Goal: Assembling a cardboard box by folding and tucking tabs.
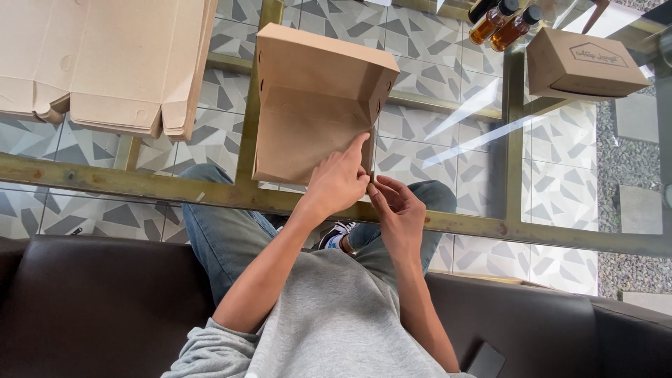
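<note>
A brown cardboard box [308,105], partly folded with its far and right walls up, lies on the glass table [448,140] in front of me. My left hand [337,183] rests on the box's near right corner, index finger stretched along the right edge and thumb pinching the flap. My right hand [396,204] is just beside it, fingertips pinching the same corner flap from the right. The two hands touch at that corner.
A stack of flat cardboard box blanks [105,63] lies at the far left. A closed cardboard box [581,66] and two small amber bottles [504,24] stand at the far right. The table's brass frame [140,182] runs below my hands. I sit on a dark sofa [91,301].
</note>
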